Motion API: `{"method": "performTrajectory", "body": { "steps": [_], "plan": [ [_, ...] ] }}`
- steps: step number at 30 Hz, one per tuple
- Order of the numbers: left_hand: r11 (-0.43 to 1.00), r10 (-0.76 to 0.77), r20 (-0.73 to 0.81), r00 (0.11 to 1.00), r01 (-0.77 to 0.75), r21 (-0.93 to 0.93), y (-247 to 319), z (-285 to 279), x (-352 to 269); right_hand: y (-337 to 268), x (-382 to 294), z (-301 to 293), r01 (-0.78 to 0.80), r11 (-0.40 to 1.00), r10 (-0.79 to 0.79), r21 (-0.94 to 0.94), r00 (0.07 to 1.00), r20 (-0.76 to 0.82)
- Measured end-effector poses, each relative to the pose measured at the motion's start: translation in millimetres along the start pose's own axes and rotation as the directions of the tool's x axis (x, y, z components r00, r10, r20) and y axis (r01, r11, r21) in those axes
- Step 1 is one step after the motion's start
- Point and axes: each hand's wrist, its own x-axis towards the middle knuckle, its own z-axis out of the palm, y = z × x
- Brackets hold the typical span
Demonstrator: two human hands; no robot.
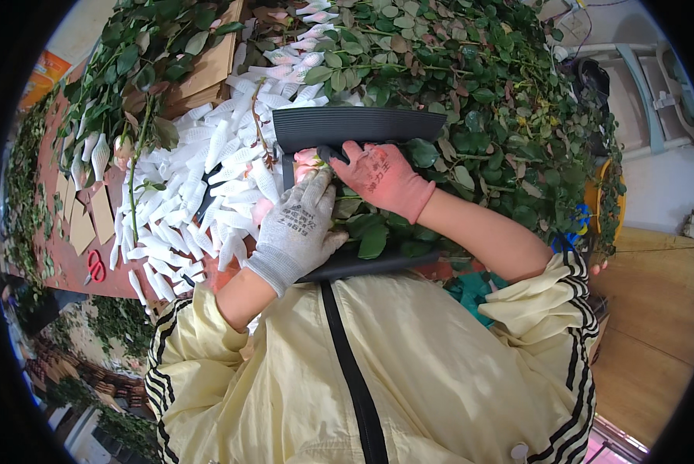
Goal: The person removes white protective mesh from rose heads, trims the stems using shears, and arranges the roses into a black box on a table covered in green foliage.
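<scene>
A black ribbed tray or trough lies open before me, with pink roses and their leafy stems between its raised sides. My left hand, in a grey-white knit glove, lies over the rose heads, fingers together and thumb apart; what is under its fingers is hidden. My right hand, in a pink glove with dark fingertips, touches the same bloom from the right with bent fingers. Whether either hand grips it cannot be seen. Another pale pink bloom shows beside my left hand.
White foam mesh sleeves are heaped on the left. Leafy rose stems are piled to the right and behind. Cardboard sheets stand at the back left. Red-handled scissors and cardboard pieces lie near the left edge.
</scene>
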Motion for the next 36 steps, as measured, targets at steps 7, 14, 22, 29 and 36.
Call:
{"method": "performTrajectory", "body": {
  "steps": [7,14,22,29,36],
  "plan": [
    [0.999,0.004,-0.012,1.0,-0.004,-0.049,-1,-1,1,0,-2,-6,-0.003,1.0,0.003,-0.003,0.999,0.036],
    [0.989,0.076,-0.06,0.995,-0.083,-0.119,-7,-13,8,2,-4,10,0.036,0.994,-0.038,-0.101,0.999,-0.018],
    [0.96,0.064,-0.289,0.955,-0.138,-0.244,-61,-34,4,-7,-45,-73,-0.163,0.987,0.162,0.011,0.962,-0.22],
    [0.937,0.014,-0.246,0.969,-0.099,-0.336,-39,-35,-26,-27,-38,-58,-0.162,0.986,0.156,0.026,0.974,0.167],
    [0.917,0.018,0.0,1.0,-0.017,-0.398,-42,-19,-37,-24,-22,-32,0.004,0.995,-0.007,0.102,1.0,0.03]
  ]
}}
